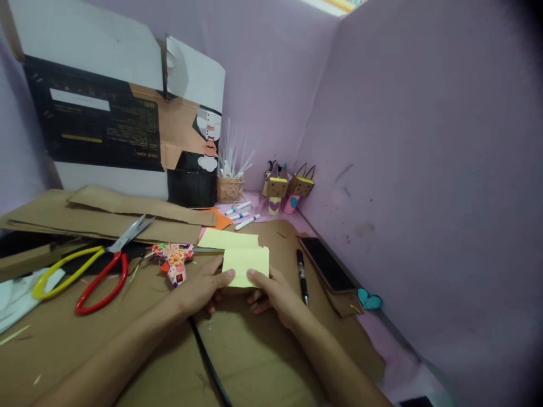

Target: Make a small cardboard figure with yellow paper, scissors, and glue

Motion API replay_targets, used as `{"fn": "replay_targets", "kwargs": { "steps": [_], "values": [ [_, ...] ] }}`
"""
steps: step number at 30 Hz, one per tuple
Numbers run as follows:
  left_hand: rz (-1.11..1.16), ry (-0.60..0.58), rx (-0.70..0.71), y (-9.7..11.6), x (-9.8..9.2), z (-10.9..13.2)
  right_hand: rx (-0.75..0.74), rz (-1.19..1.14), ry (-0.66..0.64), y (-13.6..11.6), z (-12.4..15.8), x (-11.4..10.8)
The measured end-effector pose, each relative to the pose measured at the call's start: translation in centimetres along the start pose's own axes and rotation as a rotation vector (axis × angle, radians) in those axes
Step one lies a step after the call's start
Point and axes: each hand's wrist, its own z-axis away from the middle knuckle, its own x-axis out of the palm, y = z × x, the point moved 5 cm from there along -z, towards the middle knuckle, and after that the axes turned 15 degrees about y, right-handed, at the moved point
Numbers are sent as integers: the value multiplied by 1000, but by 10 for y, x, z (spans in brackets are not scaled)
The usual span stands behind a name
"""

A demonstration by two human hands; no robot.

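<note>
A folded piece of pale yellow paper [246,263] lies on the brown cardboard work surface [263,350]. My left hand [203,288] pinches its lower left edge, thumb on top. My right hand [275,294] pinches its lower right edge the same way. A larger yellow sheet [227,239] lies flat just behind the folded piece.
Scissors with yellow and red handles [85,271] and a patterned paper figure [173,261] lie at the left. A black pen [302,277] and a dark phone [328,263] rest at the right. Markers [242,215], a basket of sticks [229,186] and small cardboard figures [288,189] stand at the back. Purple walls enclose the corner.
</note>
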Motion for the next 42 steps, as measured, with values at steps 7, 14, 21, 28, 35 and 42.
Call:
{"fn": "replay_targets", "kwargs": {
  "steps": [7, 14, 21, 28, 35, 42],
  "values": [
    [-14, -16, 35, 1, 2, -1, -81, 106, 29, -1, -2, -1],
    [36, -31, 22, 0, 0, -2, -182, 238, 88, 2, -7, -6],
    [-51, -5, 124, 7, -4, 0, -404, 345, 191, -15, 0, -12],
    [-26, -28, 57, 4, -3, 0, -306, 169, 135, -7, -5, -8],
    [-32, -24, 76, 7, -3, 2, -250, 168, 140, -2, -8, -6],
    [-17, 13, 54, 10, -4, 4, -287, 172, 140, -4, -8, -7]
  ]
}}
